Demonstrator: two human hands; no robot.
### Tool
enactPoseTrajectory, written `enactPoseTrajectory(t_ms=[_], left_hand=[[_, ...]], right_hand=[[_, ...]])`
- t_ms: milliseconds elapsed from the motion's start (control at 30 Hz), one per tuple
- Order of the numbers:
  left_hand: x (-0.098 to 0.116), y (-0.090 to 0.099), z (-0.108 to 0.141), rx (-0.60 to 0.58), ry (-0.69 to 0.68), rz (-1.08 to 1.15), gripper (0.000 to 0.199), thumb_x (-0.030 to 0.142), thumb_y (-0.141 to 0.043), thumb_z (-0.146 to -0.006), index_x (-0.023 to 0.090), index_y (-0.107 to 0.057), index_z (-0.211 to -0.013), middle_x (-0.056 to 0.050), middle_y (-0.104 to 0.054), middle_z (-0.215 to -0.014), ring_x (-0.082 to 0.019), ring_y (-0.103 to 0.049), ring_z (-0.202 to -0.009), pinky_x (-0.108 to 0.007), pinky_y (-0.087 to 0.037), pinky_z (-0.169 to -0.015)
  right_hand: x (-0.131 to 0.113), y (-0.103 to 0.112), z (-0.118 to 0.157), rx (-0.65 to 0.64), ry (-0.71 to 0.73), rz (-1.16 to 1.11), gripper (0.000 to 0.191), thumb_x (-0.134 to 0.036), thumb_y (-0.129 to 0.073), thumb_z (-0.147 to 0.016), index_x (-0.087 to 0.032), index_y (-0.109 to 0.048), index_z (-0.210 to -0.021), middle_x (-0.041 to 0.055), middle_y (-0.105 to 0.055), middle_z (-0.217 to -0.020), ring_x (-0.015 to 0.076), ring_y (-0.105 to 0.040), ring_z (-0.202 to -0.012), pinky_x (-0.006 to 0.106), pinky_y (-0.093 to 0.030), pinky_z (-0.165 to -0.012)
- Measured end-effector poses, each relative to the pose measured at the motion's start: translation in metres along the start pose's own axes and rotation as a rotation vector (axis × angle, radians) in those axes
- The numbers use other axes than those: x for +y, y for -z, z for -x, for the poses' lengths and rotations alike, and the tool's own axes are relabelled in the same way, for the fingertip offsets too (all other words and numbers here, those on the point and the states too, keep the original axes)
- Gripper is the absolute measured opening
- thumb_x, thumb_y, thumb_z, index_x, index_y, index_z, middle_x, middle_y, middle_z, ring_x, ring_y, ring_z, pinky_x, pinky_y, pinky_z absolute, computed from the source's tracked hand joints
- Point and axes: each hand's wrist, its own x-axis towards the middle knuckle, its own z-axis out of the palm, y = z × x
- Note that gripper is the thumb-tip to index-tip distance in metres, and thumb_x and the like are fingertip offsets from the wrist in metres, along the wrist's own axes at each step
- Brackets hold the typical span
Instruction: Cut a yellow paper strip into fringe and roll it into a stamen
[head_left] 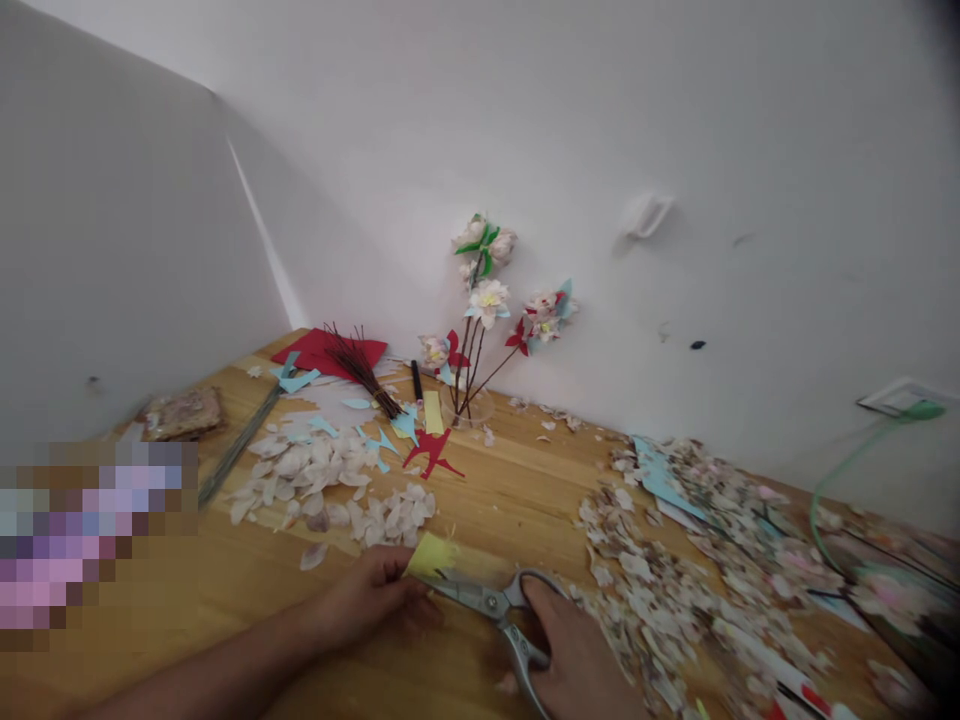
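Note:
A small strip of yellow paper [430,556] is pinched in my left hand [382,592] above the table's front part. My right hand [574,650] grips silver scissors [491,602] by the handles, with fingers through the loops. The scissor blades point left and meet the lower right edge of the yellow paper, near my left fingertips. Thin cuts or fringes show at the paper's upper right edge, somewhat blurred. Just behind my left hand lies a pile of pale petals [394,512].
Handmade flowers on twigs [472,340] stand in a clear holder by the wall. Left of them lie a twig bundle [364,375], red paper [300,348] and blue scraps. Dried petals [645,570] spread across the right side, near a green cable [821,500].

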Motion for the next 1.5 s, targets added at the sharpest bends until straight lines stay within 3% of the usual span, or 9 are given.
enactPoseTrajectory(t_ms=[167,500,967,1100,1267,1500], left_hand=[[0.003,-0.001,-0.001,0.017,-0.005,-0.01,0.031,0.041,-0.061,-0.068,0.017,-0.067,-0.086,-0.003,-0.071,-0.069,-0.02,-0.065,-0.068,-0.029,-0.048,-0.061],[-0.004,-0.001,-0.002,0.036,0.007,-0.015,0.033,0.044,-0.061,-0.068,0.015,-0.066,-0.085,-0.004,-0.071,-0.068,-0.021,-0.066,-0.068,-0.031,-0.049,-0.062],[-0.003,0.0,-0.001,0.002,0.009,0.022,0.036,0.048,-0.062,-0.067,0.015,-0.063,-0.082,-0.004,-0.07,-0.072,-0.02,-0.065,-0.07,-0.029,-0.048,-0.06],[-0.001,0.001,0.0,-0.003,-0.004,0.016,0.034,0.045,-0.067,-0.065,0.015,-0.065,-0.081,-0.002,-0.069,-0.074,-0.016,-0.063,-0.069,-0.025,-0.046,-0.061],[0.0,0.002,-0.001,0.007,0.008,0.023,0.033,0.045,-0.064,-0.067,0.016,-0.065,-0.081,-0.002,-0.068,-0.071,-0.017,-0.063,-0.069,-0.029,-0.048,-0.064],[-0.003,0.004,-0.002,0.033,0.004,0.007,0.033,0.042,-0.064,-0.066,0.016,-0.068,-0.086,-0.004,-0.07,-0.07,-0.02,-0.064,-0.07,-0.03,-0.048,-0.063]], right_hand=[[0.001,-0.001,-0.002,-0.003,0.015,-0.004,0.053,-0.036,-0.074,-0.052,-0.022,-0.054,-0.099,0.0078,-0.06,-0.11,0.0255,-0.054,-0.099,0.03,-0.037,-0.083],[0.001,-0.003,0.002,0.016,0.05,-0.006,0.035,-0.041,-0.07,-0.058,-0.025,-0.05,-0.081,-0.0016,-0.067,-0.081,0.0204,-0.059,-0.074,0.025,-0.034,-0.061],[0.013,-0.012,-0.004,0.03,0.073,-0.03,0.024,-0.04,-0.066,-0.063,-0.023,-0.053,-0.076,-0.0018,-0.065,-0.069,0.0178,-0.057,-0.062,0.024,-0.032,-0.054],[0.013,-0.011,-0.003,0.05,0.061,-0.019,0.032,-0.041,-0.072,-0.057,-0.023,-0.055,-0.077,-0.0011,-0.066,-0.074,0.0198,-0.059,-0.068,0.024,-0.033,-0.056],[0.012,-0.009,-0.002,0.044,0.031,-0.018,0.039,-0.041,-0.076,-0.053,-0.024,-0.054,-0.081,-0.0005,-0.068,-0.08,0.0216,-0.06,-0.076,0.024,-0.036,-0.06],[0.006,-0.004,-0.002,0.033,0.029,-0.018,0.055,-0.039,-0.075,-0.052,-0.02,-0.053,-0.099,0.0086,-0.061,-0.106,0.0261,-0.054,-0.096,0.031,-0.037,-0.08]])
